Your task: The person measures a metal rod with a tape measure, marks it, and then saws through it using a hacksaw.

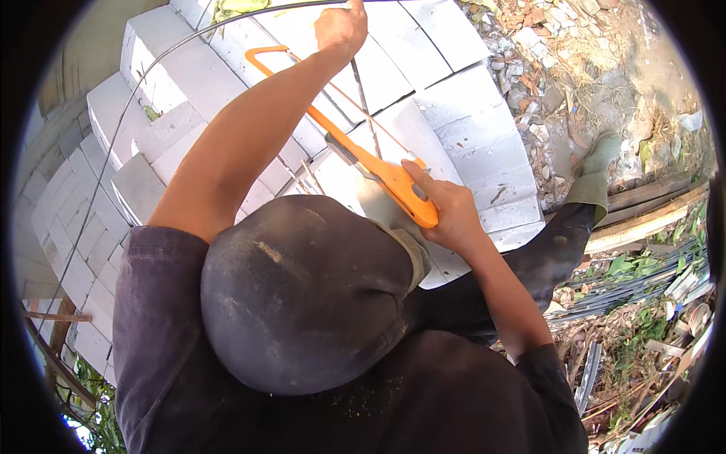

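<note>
In my right hand (pixel 452 212) is the handle of an orange hacksaw (pixel 363 157), fingers wrapped round its grip. The saw points up and left over pale blocks (pixel 401 72), its thin blade crossing a narrow dark bar (pixel 360 87). My left hand (pixel 342 29) is closed at the top edge, at a long thin dark rod (pixel 181 47) that curves away to the left. Part of that grip is cut off by the picture's edge. My bent knee (pixel 302 295), in dark cloth, fills the middle below the saw.
Stacked pale blocks (pixel 72 204) reach down the left side. Rubble and dry litter (pixel 560 68) cover the ground at right, where my boot (pixel 594 170) rests. Wooden planks (pixel 643 216), a bundle of thin dark rods (pixel 635 272) and scraps lie below it.
</note>
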The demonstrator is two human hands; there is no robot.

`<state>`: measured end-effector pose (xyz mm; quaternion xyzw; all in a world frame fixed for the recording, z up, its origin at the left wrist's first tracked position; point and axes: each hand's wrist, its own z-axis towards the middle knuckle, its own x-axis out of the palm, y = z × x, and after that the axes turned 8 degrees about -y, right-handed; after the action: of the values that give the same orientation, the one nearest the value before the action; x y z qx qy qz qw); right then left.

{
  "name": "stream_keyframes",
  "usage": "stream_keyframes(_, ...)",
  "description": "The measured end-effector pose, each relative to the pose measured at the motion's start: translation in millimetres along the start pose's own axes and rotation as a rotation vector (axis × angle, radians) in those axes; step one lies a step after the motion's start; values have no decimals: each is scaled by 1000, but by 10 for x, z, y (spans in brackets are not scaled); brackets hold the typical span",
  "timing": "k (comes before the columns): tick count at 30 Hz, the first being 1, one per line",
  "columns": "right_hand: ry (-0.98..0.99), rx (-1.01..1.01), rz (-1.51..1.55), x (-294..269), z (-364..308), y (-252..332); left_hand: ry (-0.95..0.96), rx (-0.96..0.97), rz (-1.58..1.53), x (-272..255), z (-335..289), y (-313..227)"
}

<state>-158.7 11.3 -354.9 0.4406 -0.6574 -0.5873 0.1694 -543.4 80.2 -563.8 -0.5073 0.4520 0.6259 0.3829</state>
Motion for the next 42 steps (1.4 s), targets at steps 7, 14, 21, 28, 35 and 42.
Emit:
stream_keyframes(7, -29, -32, -23, -373, -665, -112, 542, -903, -607, -1342, 442, -555)
stream_keyframes(14, -34, 7, 4, -5, 31, -22, 476, -854, -539, -1235, 436, -548)
stream_keyframes(21, -40, -21, -8, -297, -615, -159, 442, -901, -540, -1218, 396, -535)
stream_keyframes(28, -31, 46, -24, 2, -32, 1, 468, -873, -531, -1136, 483, -530)
stream_keyframes(35, -34, -65, 2, -146, -376, -96, 431, -946, -583, -1284, 399, -521)
stream_keyframes(42, 9, 55, -58, 60, 38, 53, 470, -831, -562, -1133, 433, -522)
